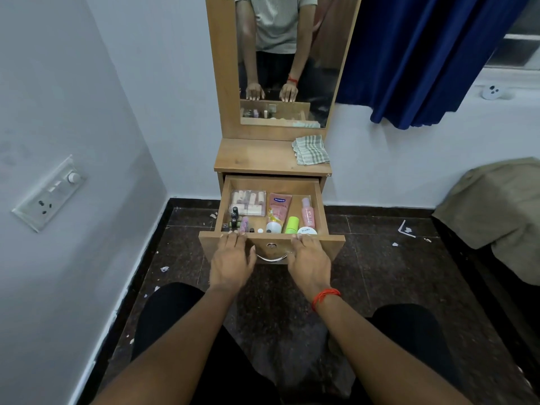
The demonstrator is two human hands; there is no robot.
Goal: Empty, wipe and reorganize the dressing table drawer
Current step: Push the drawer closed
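The wooden drawer (318, 200) of the dressing table stands pulled out. Inside lie a clear box of small bottles (248, 202), a pink Vaseline tube (279, 208), a pink bottle (307, 213), a green bottle (291, 224), a white jar (306, 231), a white round cap (273, 227) and dark nail polish bottles (234, 216). My left hand (232, 260) and my right hand (309, 263) lie flat on the drawer's front panel, fingers straight, fingertips at its top edge. A striped cloth (311, 149) lies on the table top (254, 157) at the right.
A mirror (327, 83) rises above the table top. A metal handle (271, 257) sits between my hands. A blue curtain (423, 59) hangs at the right, a covered piece of furniture (496, 200) stands right, a switchboard (49, 194) is on the left wall. Paper scraps litter the dark floor (380, 258).
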